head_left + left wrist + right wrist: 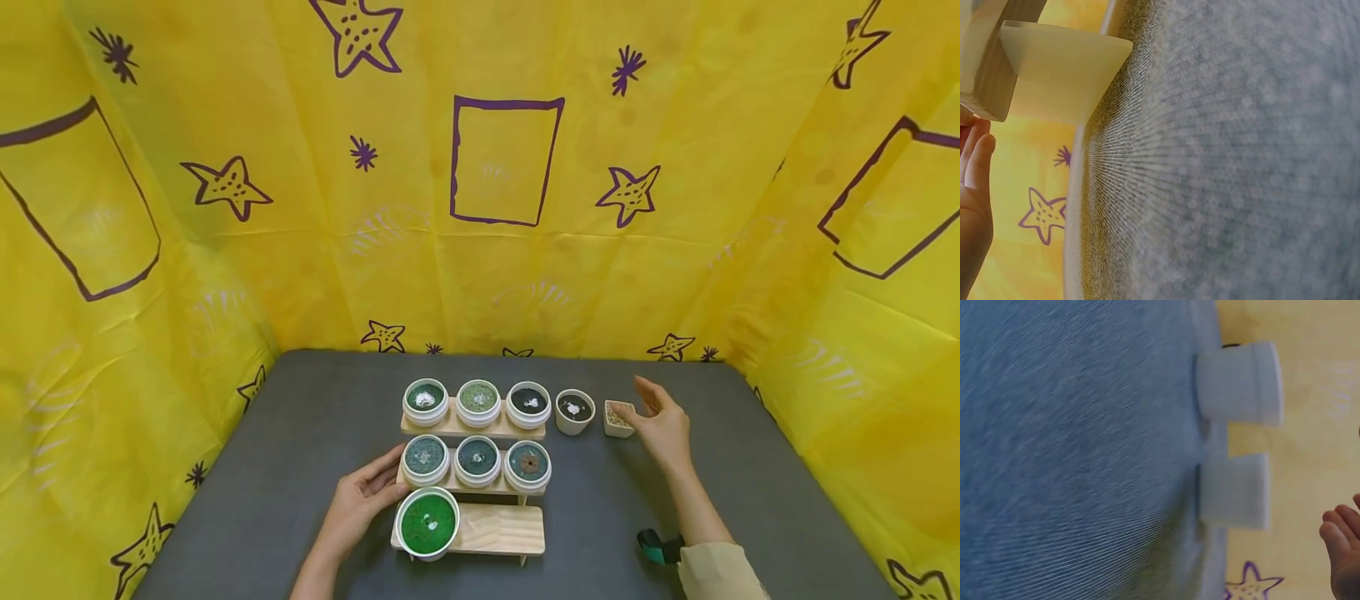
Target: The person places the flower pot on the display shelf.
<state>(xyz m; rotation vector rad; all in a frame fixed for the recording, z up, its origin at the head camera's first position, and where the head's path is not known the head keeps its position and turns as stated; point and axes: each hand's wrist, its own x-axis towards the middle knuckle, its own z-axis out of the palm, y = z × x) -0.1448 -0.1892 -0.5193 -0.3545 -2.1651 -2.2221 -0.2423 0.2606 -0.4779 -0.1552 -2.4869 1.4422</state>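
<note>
A tiered wooden stand [501, 528] bears small round white pots with green, bluish and dark fillings. My left hand [358, 505] grips the left end of its middle tier, fingers behind and thumb in front; the left wrist view shows fingertips at the wooden board [994, 69]. On the front tier sits a larger bright-green pot [428, 523], close to that thumb. My right hand [664, 427] is above and beside a small square white pot [619, 429] with pale grains, thumb and fingers spread apart. In the right wrist view the hand is clear of the square pot [1235, 490].
A round white pot with dark filling [573, 423] stands between the stand and the square pot. A black and green object [660, 547] lies by the right forearm. Yellow patterned cloth [510, 275] walls in the dark grey tabletop [322, 400] at the back and sides.
</note>
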